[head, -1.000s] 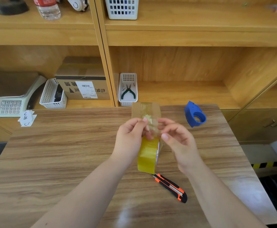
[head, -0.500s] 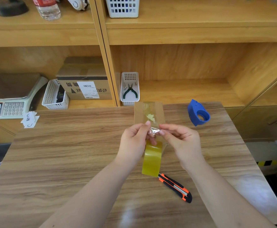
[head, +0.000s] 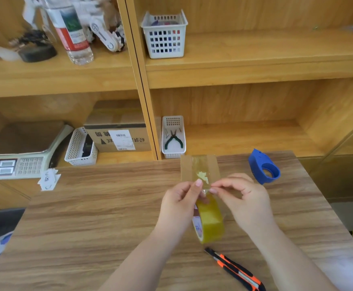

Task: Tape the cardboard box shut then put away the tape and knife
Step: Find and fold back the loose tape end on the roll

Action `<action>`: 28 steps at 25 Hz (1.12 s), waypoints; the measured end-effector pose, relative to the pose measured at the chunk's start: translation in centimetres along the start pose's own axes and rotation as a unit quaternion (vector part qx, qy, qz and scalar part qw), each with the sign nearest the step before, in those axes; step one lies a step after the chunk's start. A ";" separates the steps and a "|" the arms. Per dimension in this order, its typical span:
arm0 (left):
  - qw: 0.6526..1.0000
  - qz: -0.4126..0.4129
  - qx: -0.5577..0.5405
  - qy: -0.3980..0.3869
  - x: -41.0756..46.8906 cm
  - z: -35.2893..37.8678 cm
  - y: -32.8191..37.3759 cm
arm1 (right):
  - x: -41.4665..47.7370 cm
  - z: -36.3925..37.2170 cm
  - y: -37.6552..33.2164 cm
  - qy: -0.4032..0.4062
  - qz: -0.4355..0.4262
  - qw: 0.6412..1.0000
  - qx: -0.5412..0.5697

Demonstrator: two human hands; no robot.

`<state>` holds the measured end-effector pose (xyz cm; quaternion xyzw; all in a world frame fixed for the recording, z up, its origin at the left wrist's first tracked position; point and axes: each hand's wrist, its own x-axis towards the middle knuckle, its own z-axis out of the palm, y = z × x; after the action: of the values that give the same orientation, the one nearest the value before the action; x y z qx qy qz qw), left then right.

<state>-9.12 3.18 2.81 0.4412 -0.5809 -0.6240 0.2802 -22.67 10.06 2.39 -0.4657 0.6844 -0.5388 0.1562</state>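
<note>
A yellowish roll of clear tape [head: 209, 219] hangs upright over the wooden table [head: 100, 208], between my hands. My left hand [head: 178, 203] grips the roll's top from the left. The thumb and forefinger of my right hand [head: 243, 198] pinch the tape's free end at the top of the roll. Just behind my fingers stands a small brown cardboard box [head: 199, 168] with a clear tape strip down its middle; its lower part is hidden. An orange and black utility knife [head: 235, 269] lies on the table below the roll, apart from both hands.
A blue tape dispenser [head: 263, 166] lies at the table's far right. On the shelves behind are a white basket with pliers [head: 173, 137], a labelled carton [head: 119, 135], another white basket [head: 81, 148], a scale [head: 20, 158] and a water bottle [head: 70, 30]. Paper slips [head: 48, 179] sit at the far left corner.
My fingertips have shifted from fumbling over the roll's top to a fine pinch on the tape end. The roll has stayed between my hands; the knife has not moved.
</note>
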 end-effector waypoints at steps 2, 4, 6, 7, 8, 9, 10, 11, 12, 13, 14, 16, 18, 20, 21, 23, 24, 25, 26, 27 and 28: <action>1.000 0.005 -0.004 0.003 0.3 -0.4 0.4 | 0.5 0.3 -0.5 0.000 0.016 1.000 0.001; 1.000 0.012 0.011 0.004 0.6 -0.8 0.5 | 1.0 0.6 -0.5 -0.006 0.013 1.000 -0.020; 0.999 0.025 0.030 0.003 0.8 -1.4 0.7 | 1.4 0.7 -0.6 -0.005 0.020 1.000 -0.017; 0.999 0.032 0.040 0.001 0.8 -1.6 0.9 | 1.5 0.6 -0.7 -0.007 0.019 1.000 -0.008; 0.998 0.041 0.055 0.000 0.9 -1.9 1.1 | 1.6 0.6 -0.8 -0.011 0.011 1.000 -0.001; 0.997 0.050 0.065 -0.004 1.0 -2.1 1.2 | 1.6 0.5 -1.0 -0.019 0.004 1.000 0.000; 0.996 0.059 0.070 -0.009 1.0 -2.4 1.5 | 1.7 0.4 -1.3 -0.026 0.002 1.000 -0.001; 0.995 0.070 0.070 -0.017 1.1 -2.6 1.8 | 1.8 0.4 -1.6 -0.031 0.008 0.999 -0.001; 0.994 0.084 0.071 -0.025 1.0 -2.8 2.1 | 1.9 0.4 -2.0 -0.033 0.017 0.999 0.001; 0.992 0.098 0.075 -0.028 1.0 -2.9 2.4 | 2.0 0.4 -2.3 -0.031 0.026 0.999 0.003; 0.990 0.113 0.083 -0.029 1.1 -3.1 2.8 | 2.1 0.4 -2.7 -0.028 0.031 0.999 0.005; 0.986 0.133 0.098 -0.024 1.1 -3.3 3.6 | 2.3 0.4 -3.4 -0.025 0.029 0.999 0.006; 0.984 0.139 0.107 -0.024 1.2 -3.5 4.3 | 2.6 0.2 -4.2 -0.022 0.021 1.000 0.003; 0.983 0.143 0.109 -0.026 1.3 -3.8 4.8 | 2.8 0.0 -4.8 -0.023 0.017 1.000 -0.005; 0.982 0.151 0.113 -0.024 1.3 -3.9 5.1 | 2.8 -0.1 -5.1 -0.023 0.017 1.000 -0.008; 0.977 0.171 0.123 -0.019 1.3 -4.1 5.8 | 3.0 -0.3 -5.9 -0.021 0.010 1.000 -0.014; 0.976 0.178 0.127 -0.015 1.2 -4.1 6.4 | 3.1 -0.4 -6.4 -0.018 0.002 1.000 -0.019; 0.975 0.182 0.130 -0.013 1.1 -4.2 7.0 | 3.3 -0.7 -7.0 -0.014 -0.009 1.000 -0.024; 0.974 0.184 0.131 -0.013 1.1 -4.2 7.7 | 3.5 -0.9 -7.7 -0.011 -0.019 0.999 -0.029; 0.974 0.184 0.127 -0.014 1.0 -4.3 8.4 | 3.8 -1.2 -8.3 -0.008 -0.028 0.999 -0.034; 0.974 0.188 0.121 -0.017 0.9 -4.5 9.3 | 4.1 -1.5 -9.0 -0.006 -0.038 0.999 -0.038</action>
<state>-7.16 -1.32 11.90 0.3438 -0.7295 -0.4925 0.3271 -21.67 7.75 12.11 -0.4999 0.6852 -0.5155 0.1222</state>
